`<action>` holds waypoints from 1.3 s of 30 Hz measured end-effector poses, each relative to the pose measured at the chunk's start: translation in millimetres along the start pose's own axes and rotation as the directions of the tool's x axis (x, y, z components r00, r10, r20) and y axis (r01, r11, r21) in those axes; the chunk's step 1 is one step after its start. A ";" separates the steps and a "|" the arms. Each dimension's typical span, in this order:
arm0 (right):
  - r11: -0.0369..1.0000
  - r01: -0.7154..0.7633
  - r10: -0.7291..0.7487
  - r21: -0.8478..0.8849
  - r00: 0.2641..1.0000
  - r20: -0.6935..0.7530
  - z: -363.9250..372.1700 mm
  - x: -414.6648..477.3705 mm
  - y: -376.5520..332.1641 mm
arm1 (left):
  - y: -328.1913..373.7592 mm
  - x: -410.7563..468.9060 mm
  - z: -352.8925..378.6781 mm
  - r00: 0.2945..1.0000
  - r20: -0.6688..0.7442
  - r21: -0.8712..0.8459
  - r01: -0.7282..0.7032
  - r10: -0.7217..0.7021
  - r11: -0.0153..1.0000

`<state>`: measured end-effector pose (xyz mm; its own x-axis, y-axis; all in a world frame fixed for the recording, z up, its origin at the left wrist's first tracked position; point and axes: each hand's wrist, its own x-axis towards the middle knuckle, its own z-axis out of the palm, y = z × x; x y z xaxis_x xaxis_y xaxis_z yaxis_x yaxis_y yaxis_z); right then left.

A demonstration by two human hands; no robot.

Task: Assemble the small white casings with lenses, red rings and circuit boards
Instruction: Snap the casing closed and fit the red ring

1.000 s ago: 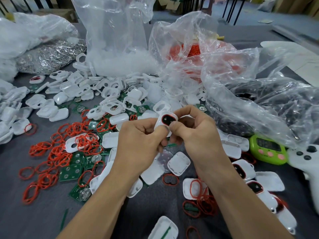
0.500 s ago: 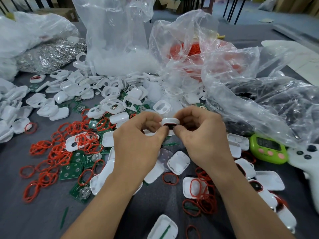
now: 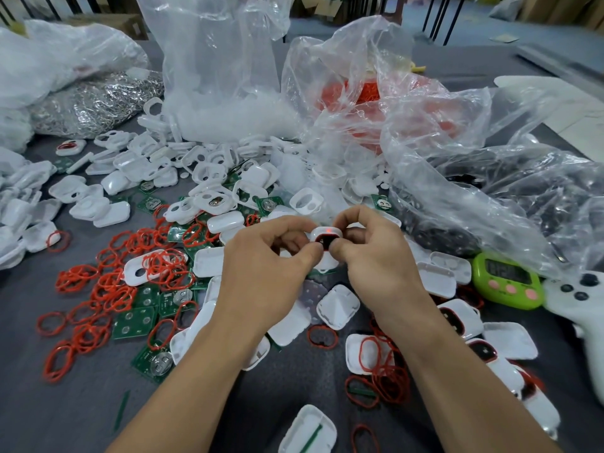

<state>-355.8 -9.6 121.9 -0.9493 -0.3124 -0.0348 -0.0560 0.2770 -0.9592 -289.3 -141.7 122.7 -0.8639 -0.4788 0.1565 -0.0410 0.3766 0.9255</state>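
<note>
Above the middle of the grey surface, a small white casing is pinched between both hands, raised clear of the loose parts below. The left hand grips the casing's left side, its thumb pressed against the lower left edge and its fingers curled over the top. The right hand grips the right side in the same way, thumb tip touching the casing's lower edge just beside the left thumb. The casing sits at the fingertips, beyond the knuckles of both hands; its facing side shows a dark opening edged in red, and a small red glow shows on its top. Under the wrists lie white casing halves, some with red rings resting inside. To the left, red rings are scattered thickly over green circuit boards. Farther back, a heap of open white casings spreads in front of clear plastic bags; one bag holds red parts, and another on the right holds dark parts. A green timer and a white controller lie near the right edge, just beside each other.
</note>
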 end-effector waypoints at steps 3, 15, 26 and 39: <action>0.995 -0.026 0.022 0.101 0.999 0.044 -1.3 0.5 -3.7 | 1.3 -1.5 -0.4 0.999 0.021 -0.049 0.027 -0.026 0.998; 0.983 0.007 -0.046 0.184 0.977 0.207 -3.5 -5.5 -10.3 | 3.6 1.1 0.7 0.988 -0.053 -0.261 0.130 -0.148 0.956; 0.940 -0.064 0.009 0.335 0.987 0.162 -2.2 -1.7 -8.9 | 5.9 -0.8 -2.8 0.993 0.076 -0.321 0.108 -0.088 0.941; 0.950 -0.044 -0.001 0.309 0.990 0.143 -3.8 -1.3 -9.1 | 2.0 0.6 -1.1 0.994 0.035 -0.260 0.109 -0.103 0.960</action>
<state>-355.3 -8.3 131.8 -0.8954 -0.4391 -0.0738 0.0838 -0.0036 -0.9965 -289.4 -142.1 125.0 -0.8719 -0.4873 0.0483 -0.0027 0.1034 0.9946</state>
